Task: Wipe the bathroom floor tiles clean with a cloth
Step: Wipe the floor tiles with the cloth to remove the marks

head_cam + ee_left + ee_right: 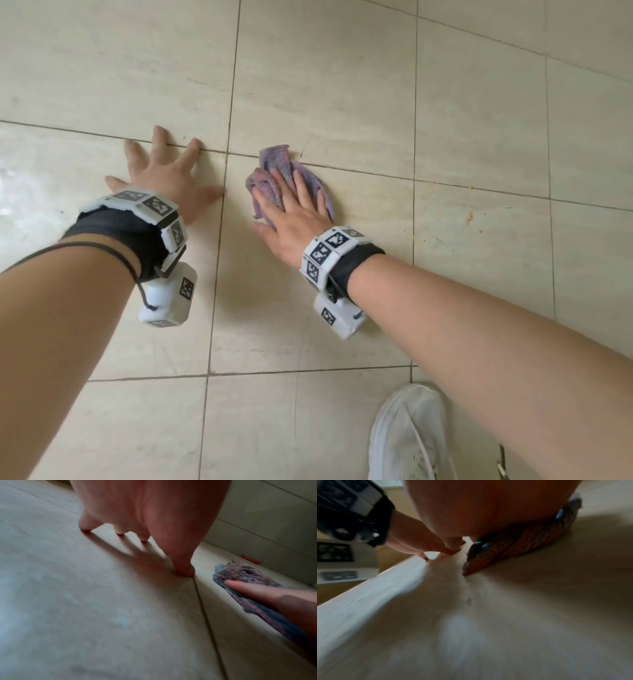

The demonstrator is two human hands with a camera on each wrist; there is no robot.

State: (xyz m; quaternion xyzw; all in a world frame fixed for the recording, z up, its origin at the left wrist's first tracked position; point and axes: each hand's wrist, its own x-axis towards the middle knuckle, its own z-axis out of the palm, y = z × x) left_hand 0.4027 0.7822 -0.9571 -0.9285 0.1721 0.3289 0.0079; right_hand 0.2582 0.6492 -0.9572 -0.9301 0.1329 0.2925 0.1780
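Two bare forearms are seen from above, reaching away from the camera over beige floor tiles [342, 85], each wrist wrapped in a black band [137, 233] carrying white blocks printed with black-and-white markers. A white shoe [407, 435] is planted on the tiles at the lower right, beside the right forearm.

The left hand [164, 171] is propped on the floor with its fingers [120, 530] spread wide and straight, only the tips touching down (the palm is raised, as shown from the left wrist). Nothing is held in it.

The right hand [291, 212] is laid flat, fingers straight and slightly apart, pressed on top of a crumpled purple cloth [274, 161]. The cloth is pinned against the tiles, just right of a grout line [219, 240] that runs between the two hands, with its far edge poking out beyond the fingertips. Small orange specks [469, 216] are scattered on the tiles to the right, well apart from the cloth.
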